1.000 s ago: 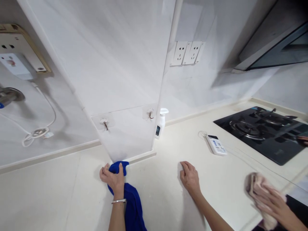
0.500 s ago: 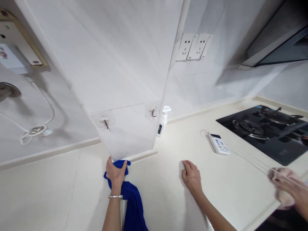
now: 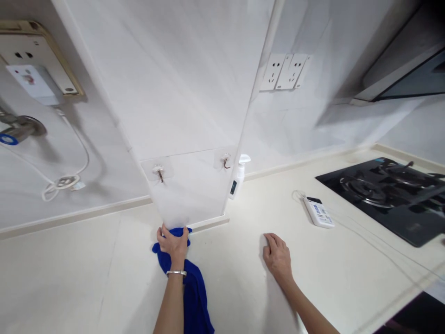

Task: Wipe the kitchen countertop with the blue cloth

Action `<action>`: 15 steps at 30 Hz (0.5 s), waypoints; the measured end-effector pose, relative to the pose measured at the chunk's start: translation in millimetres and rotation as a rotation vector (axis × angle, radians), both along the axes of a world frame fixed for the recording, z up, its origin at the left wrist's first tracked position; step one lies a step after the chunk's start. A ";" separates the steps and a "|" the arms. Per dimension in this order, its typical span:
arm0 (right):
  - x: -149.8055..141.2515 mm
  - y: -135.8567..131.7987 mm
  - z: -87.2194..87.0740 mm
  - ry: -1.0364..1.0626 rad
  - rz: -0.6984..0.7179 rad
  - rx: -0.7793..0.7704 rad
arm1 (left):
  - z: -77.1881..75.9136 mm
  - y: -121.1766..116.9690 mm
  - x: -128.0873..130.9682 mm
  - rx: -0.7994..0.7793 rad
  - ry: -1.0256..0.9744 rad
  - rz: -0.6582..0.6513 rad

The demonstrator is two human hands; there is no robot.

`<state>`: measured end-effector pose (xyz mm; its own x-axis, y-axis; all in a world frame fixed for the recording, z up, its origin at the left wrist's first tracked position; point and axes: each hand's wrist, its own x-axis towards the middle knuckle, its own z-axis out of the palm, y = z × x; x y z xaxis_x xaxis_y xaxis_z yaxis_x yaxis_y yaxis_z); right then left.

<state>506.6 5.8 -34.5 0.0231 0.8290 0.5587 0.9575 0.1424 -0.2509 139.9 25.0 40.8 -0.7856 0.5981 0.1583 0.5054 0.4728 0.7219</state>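
At the far left a white plug (image 3: pixel 36 86) sits in a wall socket above a valve (image 3: pixel 24 131); its cord hangs down in a small coil; next, the left hand (image 3: pixel 173 243), a bracelet at the wrist, lies over a blue cloth (image 3: pixel 195 292) bunched at the foot of the wall corner, thumb and fingers spread apart, the cloth trailing nearer across the counter (image 3: pixel 69 273); a white spray bottle (image 3: pixel 238 178) stands behind the corner; the right hand (image 3: pixel 278 255) rests on the counter, fingers curled and pressed together; beyond it lie a white device (image 3: pixel 319 212) and a black cooktop (image 3: pixel 399 218).
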 end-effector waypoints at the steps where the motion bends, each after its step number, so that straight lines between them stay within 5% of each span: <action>1: 0.2 0.2 -0.2 -0.003 -0.002 0.008 | 0.0 -0.4 0.4 0.015 0.011 0.003; 15: 1.9 0.5 -2.0 -0.016 0.008 -0.002 | -21.2 -11.9 -37.0 0.122 -0.100 -0.208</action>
<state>508.5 6.3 -36.5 0.0076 0.8302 0.5573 0.9602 0.1495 -0.2358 102.8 13.0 19.7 -0.6628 0.7298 0.1674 0.5063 0.2721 0.8183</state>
